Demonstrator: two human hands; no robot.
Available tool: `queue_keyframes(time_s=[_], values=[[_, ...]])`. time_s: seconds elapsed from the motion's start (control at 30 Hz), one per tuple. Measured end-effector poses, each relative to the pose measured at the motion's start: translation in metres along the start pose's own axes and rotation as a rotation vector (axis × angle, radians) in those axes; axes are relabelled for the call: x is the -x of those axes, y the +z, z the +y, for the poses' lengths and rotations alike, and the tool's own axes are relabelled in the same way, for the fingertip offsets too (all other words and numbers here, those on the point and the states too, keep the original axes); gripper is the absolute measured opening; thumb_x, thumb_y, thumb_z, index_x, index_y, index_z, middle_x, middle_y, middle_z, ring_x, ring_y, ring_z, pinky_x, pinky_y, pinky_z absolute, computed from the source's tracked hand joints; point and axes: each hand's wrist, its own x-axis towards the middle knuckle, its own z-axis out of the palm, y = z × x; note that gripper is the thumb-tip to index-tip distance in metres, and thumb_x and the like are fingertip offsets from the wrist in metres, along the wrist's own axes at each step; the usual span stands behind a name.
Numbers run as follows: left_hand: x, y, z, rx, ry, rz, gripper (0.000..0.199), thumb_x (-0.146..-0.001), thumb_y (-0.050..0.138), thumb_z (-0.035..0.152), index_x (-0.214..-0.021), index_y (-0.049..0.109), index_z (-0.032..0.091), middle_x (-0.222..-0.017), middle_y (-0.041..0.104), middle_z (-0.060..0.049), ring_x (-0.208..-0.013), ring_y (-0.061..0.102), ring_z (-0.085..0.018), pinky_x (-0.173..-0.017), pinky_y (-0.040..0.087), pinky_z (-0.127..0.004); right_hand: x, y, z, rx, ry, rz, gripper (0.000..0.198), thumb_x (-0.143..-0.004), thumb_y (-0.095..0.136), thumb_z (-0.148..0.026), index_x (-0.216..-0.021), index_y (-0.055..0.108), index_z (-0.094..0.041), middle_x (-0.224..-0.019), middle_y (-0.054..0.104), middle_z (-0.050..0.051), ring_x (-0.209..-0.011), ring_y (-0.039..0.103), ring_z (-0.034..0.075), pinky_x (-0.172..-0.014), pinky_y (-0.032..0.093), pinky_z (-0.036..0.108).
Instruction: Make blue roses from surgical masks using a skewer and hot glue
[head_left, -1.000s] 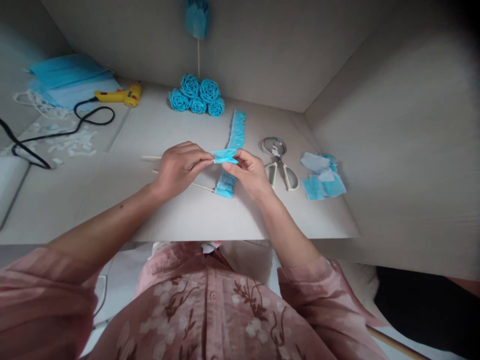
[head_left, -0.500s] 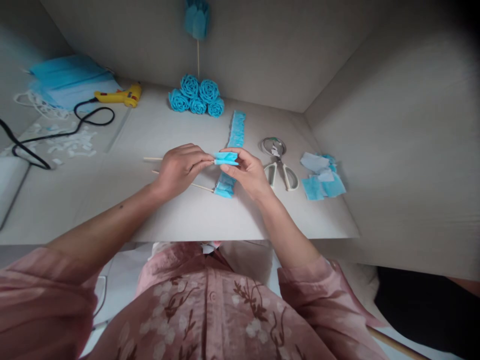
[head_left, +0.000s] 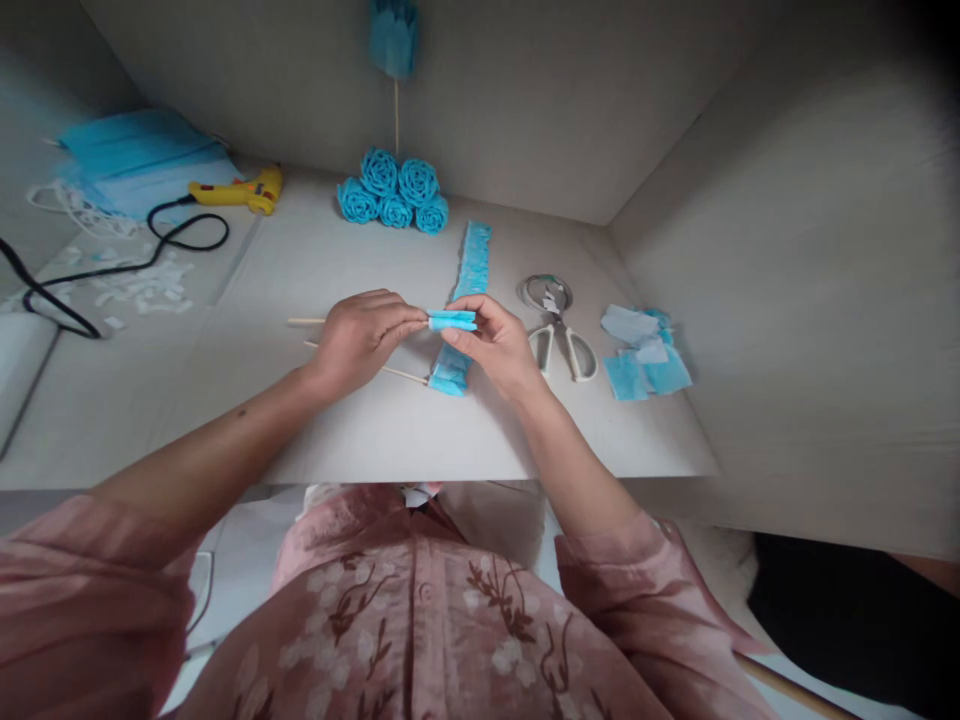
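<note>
My left hand pinches a thin wooden stick near its right end. Around that end sits a folded piece of blue mask fabric, held between the thumb and fingers of my right hand. Beneath my hands, a long gathered blue strip lies on the table, partly covered by the right fingers. A second wooden stick rests on the table, its right end at a blue fabric bud by the strip's near end.
White-handled scissors lie right of my hands, beside blue and white fabric scraps. Several rolled blue flowers are stacked at the back. A yellow glue gun with a black cord lies near blue masks and white bits.
The blue fabric between my fingers has turned slightly on the stick and looks more tightly folded. Both hands stay almost in place.
</note>
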Motion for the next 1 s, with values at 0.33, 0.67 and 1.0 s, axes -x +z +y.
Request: queue_keyframes(time_s=[0.33, 0.67, 1.0], values=[[0.001, 0.0, 0.001, 0.052, -0.063, -0.017, 0.046, -0.109, 0.046, 0.051, -0.097, 0.079, 0.021, -0.08, 0.076, -0.004, -0.075, 0.07, -0.018, -0.077, 0.053, -0.03, -0.001, 0.0, 0.003, 0.034, -0.023, 0.0, 0.045, -0.072, 0.089, -0.057, -0.098, 0.07, -0.026, -0.101, 0.07, 0.001, -0.095, 0.064, 0.018, -0.084, 0.054, 0.032], [0.003, 0.001, 0.01, 0.176, -0.221, -0.009, 0.038, -0.101, 0.062, 0.045, -0.125, 0.069, 0.017, -0.085, 0.077, -0.004, -0.073, 0.071, -0.016, -0.069, 0.054, -0.023, 0.0, 0.002, 0.003, 0.085, -0.045, 0.046, 0.034, -0.079, 0.082, -0.052, -0.094, 0.068, -0.025, -0.096, 0.069, 0.001, -0.09, 0.063, 0.018, -0.081, 0.053, 0.032], [-0.001, -0.002, 0.01, 0.144, -0.169, 0.005, 0.031, -0.104, 0.056, 0.039, -0.109, 0.079, 0.019, -0.098, 0.081, -0.007, -0.08, 0.073, -0.017, -0.073, 0.054, -0.024, 0.001, -0.001, -0.002, 0.1, -0.067, -0.014, 0.044, -0.077, 0.086, -0.05, -0.112, 0.07, -0.03, -0.106, 0.07, 0.002, -0.098, 0.064, 0.02, -0.082, 0.054, 0.032]])
